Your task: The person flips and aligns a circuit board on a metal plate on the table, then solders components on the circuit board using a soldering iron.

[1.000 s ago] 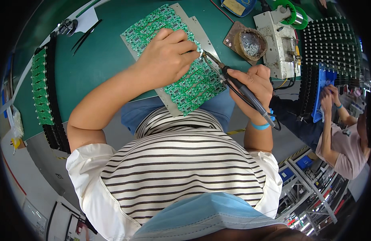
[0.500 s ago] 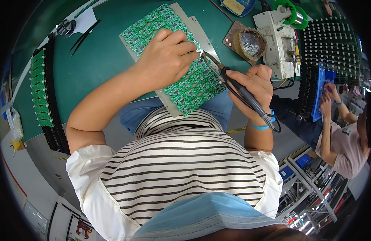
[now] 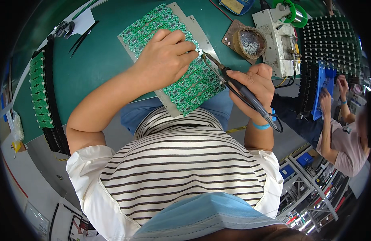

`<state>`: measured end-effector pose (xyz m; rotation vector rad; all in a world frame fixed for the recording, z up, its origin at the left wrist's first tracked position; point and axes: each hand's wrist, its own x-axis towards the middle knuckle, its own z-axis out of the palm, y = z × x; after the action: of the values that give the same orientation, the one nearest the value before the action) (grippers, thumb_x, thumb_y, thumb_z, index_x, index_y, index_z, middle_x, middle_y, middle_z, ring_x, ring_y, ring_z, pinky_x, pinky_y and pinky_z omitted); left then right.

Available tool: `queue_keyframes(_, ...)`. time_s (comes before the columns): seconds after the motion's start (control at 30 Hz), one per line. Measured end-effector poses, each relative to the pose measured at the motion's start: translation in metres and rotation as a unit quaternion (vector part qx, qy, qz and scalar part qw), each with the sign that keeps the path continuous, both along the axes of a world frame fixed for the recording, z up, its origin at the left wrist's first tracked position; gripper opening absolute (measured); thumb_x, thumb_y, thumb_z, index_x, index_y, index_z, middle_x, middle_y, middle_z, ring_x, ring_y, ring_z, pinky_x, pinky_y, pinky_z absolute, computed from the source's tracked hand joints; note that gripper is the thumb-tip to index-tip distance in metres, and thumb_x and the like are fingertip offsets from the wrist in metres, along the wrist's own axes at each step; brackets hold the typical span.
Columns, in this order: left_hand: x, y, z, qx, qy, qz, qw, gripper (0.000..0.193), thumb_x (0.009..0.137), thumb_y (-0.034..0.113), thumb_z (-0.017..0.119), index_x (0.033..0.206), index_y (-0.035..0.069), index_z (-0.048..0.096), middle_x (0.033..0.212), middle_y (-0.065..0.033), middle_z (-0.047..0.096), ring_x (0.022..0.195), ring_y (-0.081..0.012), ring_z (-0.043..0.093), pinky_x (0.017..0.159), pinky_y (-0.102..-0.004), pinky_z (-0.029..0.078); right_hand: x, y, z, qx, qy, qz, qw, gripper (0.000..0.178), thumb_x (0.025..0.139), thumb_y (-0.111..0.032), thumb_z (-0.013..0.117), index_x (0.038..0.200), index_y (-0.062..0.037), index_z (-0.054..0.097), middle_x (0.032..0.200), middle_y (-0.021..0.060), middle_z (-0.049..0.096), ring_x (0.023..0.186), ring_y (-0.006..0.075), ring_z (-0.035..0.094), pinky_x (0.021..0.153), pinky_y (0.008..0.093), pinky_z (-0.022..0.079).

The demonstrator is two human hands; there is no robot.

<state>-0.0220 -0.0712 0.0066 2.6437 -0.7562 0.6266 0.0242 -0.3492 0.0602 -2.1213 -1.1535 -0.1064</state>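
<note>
Green circuit boards [image 3: 197,90] lie in rows on a grey plate [image 3: 204,37] at the table's near edge. My left hand [image 3: 163,60] rests over the middle of the boards, its fingers pinched together at their right side; whatever is in the pinch is too small to make out. In my right hand [image 3: 258,84] is a soldering iron [image 3: 242,91], held like a pen, with a thin tube along its shaft. Its tip points up-left and meets the boards' right edge, close beside my left fingertips. A small bright spot shows there.
Right of the plate stand a crusted bowl [image 3: 250,43] of solder bits and a white machine [image 3: 270,42] with a green spool [image 3: 299,18]. Black tweezers [image 3: 84,37] lie far left, near a black rack of green boards [image 3: 40,90]. A co-worker's hands [image 3: 326,100] are at right.
My hands and the soldering iron hold nearly the same place. At the right, the co-worker's hands have moved apart.
</note>
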Motion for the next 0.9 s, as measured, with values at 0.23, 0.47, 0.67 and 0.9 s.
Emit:
queue_keyframes(0.23, -0.001, 0.001, 0.0, 0.007, 0.006, 0.0, 1.0, 0.019, 0.081, 0.015, 0.074, 0.1, 0.013, 0.077, 0.109, 0.0047, 0.069, 0.101, -0.0185, 0.053, 0.093, -0.0344, 0.039, -0.004, -0.011, 0.001, 0.03, -0.019, -0.09, 0.995, 0.036, 0.073, -0.003, 0.082, 0.109, -0.0073, 0.082, 0.08, 0.0002, 0.073, 0.081, 0.0182, 0.053, 0.091, 0.0334, 0.039)
queue_keyframes(0.47, -0.003, 0.0, 0.007, -0.001, 0.051, 0.004, 0.999, 0.025, 0.081, 0.007, 0.074, 0.105, 0.01, 0.08, 0.114, 0.0015, 0.072, 0.103, -0.0197, 0.059, 0.1, -0.0384, 0.041, -0.007, -0.025, -0.013, -0.063, -0.11, -0.251, 0.96, 0.043, 0.069, -0.003, 0.083, 0.112, -0.0068, 0.082, 0.083, 0.0004, 0.073, 0.08, 0.0185, 0.054, 0.09, 0.0322, 0.042)
queue_keyframes(0.67, 0.0, 0.003, 0.004, -0.032, 0.007, 0.017, 0.999, 0.023, 0.082, 0.01, 0.074, 0.104, 0.012, 0.08, 0.114, 0.0022, 0.073, 0.105, -0.0201, 0.059, 0.103, -0.0418, 0.038, -0.007, -0.01, -0.006, 0.069, -0.001, -0.15, 0.986, 0.046, 0.067, -0.002, 0.082, 0.113, -0.0061, 0.081, 0.082, -0.0011, 0.073, 0.081, 0.0171, 0.054, 0.091, 0.0318, 0.039)
queue_keyframes(0.9, 0.004, 0.008, 0.003, 0.0, -0.015, 0.056, 0.998, 0.014, 0.081, 0.015, 0.075, 0.095, 0.016, 0.078, 0.104, 0.0051, 0.069, 0.105, -0.0182, 0.057, 0.106, -0.0431, 0.035, 0.004, 0.015, -0.01, 0.042, 0.017, -0.05, 0.998, 0.042, 0.068, -0.002, 0.082, 0.11, -0.0071, 0.082, 0.08, -0.0027, 0.072, 0.081, 0.0165, 0.053, 0.093, 0.0326, 0.038)
